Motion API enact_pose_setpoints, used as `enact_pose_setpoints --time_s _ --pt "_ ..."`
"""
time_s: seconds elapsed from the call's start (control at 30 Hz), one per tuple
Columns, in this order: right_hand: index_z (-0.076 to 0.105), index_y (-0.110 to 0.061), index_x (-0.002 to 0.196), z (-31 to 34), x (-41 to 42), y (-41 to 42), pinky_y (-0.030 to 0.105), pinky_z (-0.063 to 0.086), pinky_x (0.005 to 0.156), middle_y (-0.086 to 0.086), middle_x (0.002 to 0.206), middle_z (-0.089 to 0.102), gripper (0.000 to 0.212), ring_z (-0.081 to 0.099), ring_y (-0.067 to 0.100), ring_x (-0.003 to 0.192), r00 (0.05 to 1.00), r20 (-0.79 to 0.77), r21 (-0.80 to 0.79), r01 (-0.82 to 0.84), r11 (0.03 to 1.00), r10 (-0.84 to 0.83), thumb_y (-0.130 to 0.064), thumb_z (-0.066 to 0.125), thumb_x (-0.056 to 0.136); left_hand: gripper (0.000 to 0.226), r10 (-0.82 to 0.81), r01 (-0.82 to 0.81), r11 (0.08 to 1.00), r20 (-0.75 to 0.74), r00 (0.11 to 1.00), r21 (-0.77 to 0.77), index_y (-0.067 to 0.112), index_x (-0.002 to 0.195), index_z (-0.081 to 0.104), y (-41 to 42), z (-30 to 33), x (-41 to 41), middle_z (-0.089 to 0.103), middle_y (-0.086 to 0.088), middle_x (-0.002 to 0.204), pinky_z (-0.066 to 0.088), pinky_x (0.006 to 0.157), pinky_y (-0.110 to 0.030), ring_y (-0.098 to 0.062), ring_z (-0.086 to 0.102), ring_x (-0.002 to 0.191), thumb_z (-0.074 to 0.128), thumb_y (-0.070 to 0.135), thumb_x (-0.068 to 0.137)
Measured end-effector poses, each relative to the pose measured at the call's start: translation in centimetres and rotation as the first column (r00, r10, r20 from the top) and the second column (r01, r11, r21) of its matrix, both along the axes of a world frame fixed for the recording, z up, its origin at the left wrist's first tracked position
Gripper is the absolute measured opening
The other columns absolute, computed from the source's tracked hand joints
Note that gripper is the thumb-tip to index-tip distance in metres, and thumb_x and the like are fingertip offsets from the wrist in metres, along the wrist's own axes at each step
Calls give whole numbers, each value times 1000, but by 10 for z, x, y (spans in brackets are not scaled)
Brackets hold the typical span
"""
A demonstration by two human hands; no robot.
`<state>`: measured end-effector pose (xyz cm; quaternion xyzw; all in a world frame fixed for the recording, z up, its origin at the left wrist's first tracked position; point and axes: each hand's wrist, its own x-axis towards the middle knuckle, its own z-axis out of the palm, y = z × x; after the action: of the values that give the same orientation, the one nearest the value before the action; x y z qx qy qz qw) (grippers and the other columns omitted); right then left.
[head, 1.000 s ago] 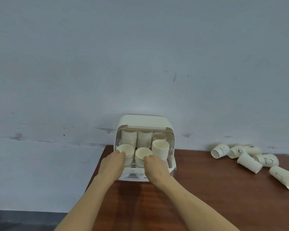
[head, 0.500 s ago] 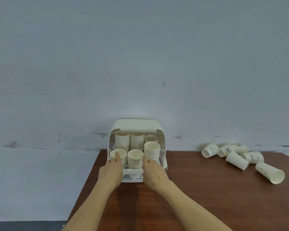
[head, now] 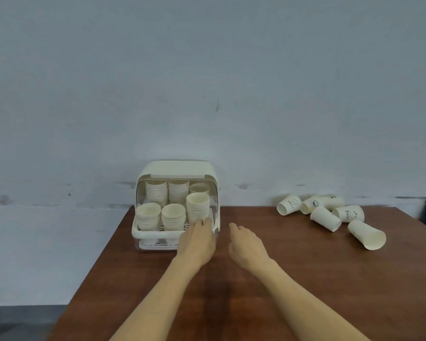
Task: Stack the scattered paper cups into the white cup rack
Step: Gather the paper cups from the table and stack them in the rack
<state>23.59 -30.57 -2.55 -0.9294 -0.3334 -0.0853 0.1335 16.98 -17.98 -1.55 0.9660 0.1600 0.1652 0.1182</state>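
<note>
- The step in hand looks like the turn from the white cup rack (head: pixel 177 205) to the loose paper cups (head: pixel 330 215); six of them lie on their sides at the far right of the wooden table (head: pixel 293 279), well apart from the rack.
- The left hand (head: pixel 198 238) rests with relaxed fingers at the rack's front right corner, by the base of the tallest front stack (head: pixel 197 209); whether it touches the stack I cannot tell.
- The right hand (head: pixel 246 244) hovers just right of the rack, fingers loosely spread, holding nothing.
- The next move calls for a reach right to the nearest fallen cup, gripped lightly so that the thin wall does not crush, then turned mouth-up.
- The rack, lid raised, holds six stacks of cups: three in front, three behind.
</note>
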Motion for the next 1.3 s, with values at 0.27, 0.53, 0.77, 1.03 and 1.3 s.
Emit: enact_pose_setpoints --time_s 0.27,0.53,0.77,1.03,1.3 --pt "45 -9 110 -6 36 -100 38 41 73 11 108 57 21 55 34 102 992 -51 -58 109 992 -112 -9 41 90 39 -109 108 993 -8 994 -45 18 135 40 -92 -10 34 50 -6 124 45 89 -42 -30 54 112 38 29 98" --pt "46 -10 114 -3 64 -188 38 41 74 10 109 57 25 56 34 102 979 -34 -102 196 975 -200 -11 42 89 42 -198 195 976 -20 980 -93 20 139 37 -162 -6 61 51 -4 126 44 86 -41 -32 55 112 38 30 98" --pt "46 -10 123 -19 88 -264 37 39 72 11 111 59 32 57 34 101 927 -84 -72 361 930 -366 -12 39 91 42 -235 224 959 -41 971 -174 22 139 38 -211 -12 95 53 -3 125 44 88 -42 -31 54 112 37 29 97" --pt "45 -7 109 -54 128 -305 38 41 73 14 111 60 19 57 37 103 826 -187 -31 536 844 -532 -9 37 92 39 -283 256 950 -148 948 -177 20 136 40 -263 -38 147 54 -4 127 44 87 -41 -31 54 113 38 29 98" --pt "40 -2 119 -83 185 -297 36 42 69 9 100 68 28 64 32 96 729 -138 55 682 730 -671 -13 36 94 38 -304 267 945 -207 930 -189 16 133 42 -285 -60 200 54 -8 128 43 88 -41 -34 52 114 40 28 97"
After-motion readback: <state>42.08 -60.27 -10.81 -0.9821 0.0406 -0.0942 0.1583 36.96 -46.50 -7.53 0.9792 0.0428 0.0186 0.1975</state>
